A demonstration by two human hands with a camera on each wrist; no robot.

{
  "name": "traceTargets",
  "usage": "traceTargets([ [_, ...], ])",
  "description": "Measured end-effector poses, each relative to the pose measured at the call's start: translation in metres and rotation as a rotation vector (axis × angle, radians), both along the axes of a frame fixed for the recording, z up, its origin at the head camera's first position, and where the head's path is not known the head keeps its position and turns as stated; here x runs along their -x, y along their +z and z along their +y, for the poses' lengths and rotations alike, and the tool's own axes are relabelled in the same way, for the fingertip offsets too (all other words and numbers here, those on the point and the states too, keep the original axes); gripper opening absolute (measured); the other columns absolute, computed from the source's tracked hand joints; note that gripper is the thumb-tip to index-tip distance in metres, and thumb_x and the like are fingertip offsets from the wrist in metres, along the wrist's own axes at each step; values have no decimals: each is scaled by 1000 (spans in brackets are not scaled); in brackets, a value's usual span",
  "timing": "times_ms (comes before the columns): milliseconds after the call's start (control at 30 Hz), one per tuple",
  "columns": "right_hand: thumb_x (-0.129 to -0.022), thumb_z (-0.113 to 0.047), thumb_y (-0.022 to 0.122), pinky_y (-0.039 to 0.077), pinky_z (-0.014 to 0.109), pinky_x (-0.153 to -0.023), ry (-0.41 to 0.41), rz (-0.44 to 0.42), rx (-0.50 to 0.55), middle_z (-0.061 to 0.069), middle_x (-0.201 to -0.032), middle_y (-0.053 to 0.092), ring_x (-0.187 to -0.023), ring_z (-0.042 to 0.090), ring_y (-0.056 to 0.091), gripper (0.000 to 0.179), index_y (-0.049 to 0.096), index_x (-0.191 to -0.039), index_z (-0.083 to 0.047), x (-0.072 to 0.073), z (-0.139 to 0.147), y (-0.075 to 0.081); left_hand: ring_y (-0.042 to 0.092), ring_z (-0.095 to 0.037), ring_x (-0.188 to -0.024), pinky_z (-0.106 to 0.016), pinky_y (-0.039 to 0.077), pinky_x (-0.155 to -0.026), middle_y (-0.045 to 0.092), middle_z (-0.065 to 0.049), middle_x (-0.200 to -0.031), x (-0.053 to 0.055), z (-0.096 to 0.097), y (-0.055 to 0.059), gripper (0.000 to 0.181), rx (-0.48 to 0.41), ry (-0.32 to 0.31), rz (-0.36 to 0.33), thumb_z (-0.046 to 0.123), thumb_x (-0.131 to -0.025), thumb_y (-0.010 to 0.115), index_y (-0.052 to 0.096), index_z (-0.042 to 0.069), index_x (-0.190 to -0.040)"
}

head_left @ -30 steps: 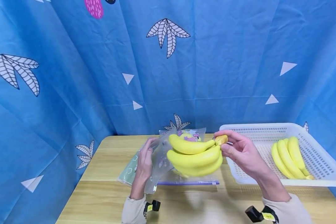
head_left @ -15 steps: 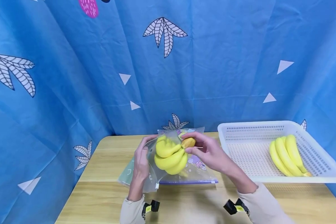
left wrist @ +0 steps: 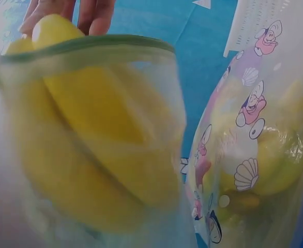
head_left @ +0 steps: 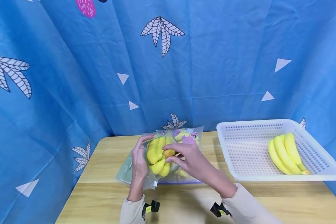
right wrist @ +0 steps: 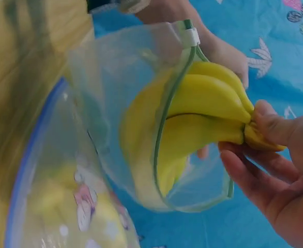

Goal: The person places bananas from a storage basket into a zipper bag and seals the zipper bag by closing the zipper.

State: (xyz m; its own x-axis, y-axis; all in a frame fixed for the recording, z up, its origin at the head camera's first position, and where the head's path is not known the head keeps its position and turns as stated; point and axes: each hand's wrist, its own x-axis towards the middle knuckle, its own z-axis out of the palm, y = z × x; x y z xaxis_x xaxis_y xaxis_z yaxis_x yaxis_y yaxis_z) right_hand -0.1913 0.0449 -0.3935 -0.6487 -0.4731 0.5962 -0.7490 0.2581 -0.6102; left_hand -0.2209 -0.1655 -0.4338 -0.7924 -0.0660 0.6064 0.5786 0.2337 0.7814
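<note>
My right hand pinches the brown stem end of a bunch of yellow bananas. The far part of the bunch sits inside a clear slider bag with a green-edged mouth; the stem end sticks out of it. My left hand holds that bag by the side of its mouth, which gapes around the bananas. In the left wrist view, the fruit shows blurred through the bag's wall. Right beside it lies a second, patterned slider bag with a purple-blue edge and yellow fruit inside.
A white perforated basket stands on the right, holding another bunch of bananas. A green patterned sheet or bag lies partly beneath my left hand. Blue printed cloth hangs behind the wooden table.
My right hand has moved left with the bananas, from over the patterned bag into the mouth of the green-edged bag. The left hand has stayed nearly in place, holding that bag.
</note>
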Motion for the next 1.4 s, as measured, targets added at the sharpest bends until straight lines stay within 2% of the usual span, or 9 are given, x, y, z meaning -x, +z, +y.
traceTargets([
  [167,-96,-12,71,58,19,-79,28,-85,-42,6,-109,73,-98,14,72,35,66,-129,-1,-3,-9,-5,56,-28,-129,-51,30,-116,68,-14,-127,-3,0,2,45,-28,22,-68,10,-99,27,66,0,-120],
  [400,-94,-10,73,56,17,-82,-44,-19,-39,7,-108,72,-97,15,73,31,67,-123,-1,0,-21,-8,56,-27,-128,-49,30,-115,69,-16,-126,-1,0,3,47,-88,-27,-29,6,-98,25,66,-2,-119],
  [533,-92,-5,74,56,16,-77,-66,-3,-157,4,-103,71,-88,11,68,31,68,-123,-2,0,-25,-10,57,-28,-126,-49,30,-115,69,-17,-124,-1,2,3,46,-87,3,-26,6,-97,25,66,-2,-116],
  [633,-90,-3,77,55,18,-73,-86,24,-212,3,-100,70,-83,11,65,28,70,-117,-4,-1,-28,-12,59,-29,-124,-47,31,-114,70,-16,-121,-2,2,3,45,-84,20,-26,6,-98,25,67,-3,-113],
  [833,-86,-5,80,56,18,-74,-150,70,-132,4,-102,68,-85,16,68,24,76,-110,-4,0,-35,-14,59,-27,-124,-38,32,-114,70,-17,-121,-3,-1,2,45,-133,15,-10,6,-99,25,66,-3,-114],
  [933,-84,-4,82,56,15,-73,-167,36,-85,5,-98,70,-83,16,70,25,77,-108,-2,2,-38,-18,58,-26,-125,-35,32,-113,70,-17,-122,-4,-3,1,46,-138,29,-8,7,-99,25,67,-3,-114],
  [1067,-82,-3,83,55,15,-70,-197,-34,-69,6,-94,72,-80,15,69,24,78,-106,-1,4,-41,-27,59,-27,-124,-39,34,-113,70,-16,-121,-1,-6,-1,45,-122,38,-20,7,-100,25,66,-4,-114],
  [1200,-82,-4,84,55,15,-69,-223,-94,-64,6,-93,73,-80,14,67,23,79,-104,-2,7,-46,-38,59,-28,-123,-41,35,-112,71,-16,-121,2,-7,-3,44,-112,28,-41,7,-101,25,67,-4,-114],
  [1400,-85,-5,82,56,15,-72,-225,-120,-48,11,-98,77,-86,19,72,21,79,-105,0,12,-61,-52,58,-37,-123,-33,37,-109,69,-23,-121,10,-17,-8,46,-104,-13,-18,4,-99,24,65,-9,-116],
])
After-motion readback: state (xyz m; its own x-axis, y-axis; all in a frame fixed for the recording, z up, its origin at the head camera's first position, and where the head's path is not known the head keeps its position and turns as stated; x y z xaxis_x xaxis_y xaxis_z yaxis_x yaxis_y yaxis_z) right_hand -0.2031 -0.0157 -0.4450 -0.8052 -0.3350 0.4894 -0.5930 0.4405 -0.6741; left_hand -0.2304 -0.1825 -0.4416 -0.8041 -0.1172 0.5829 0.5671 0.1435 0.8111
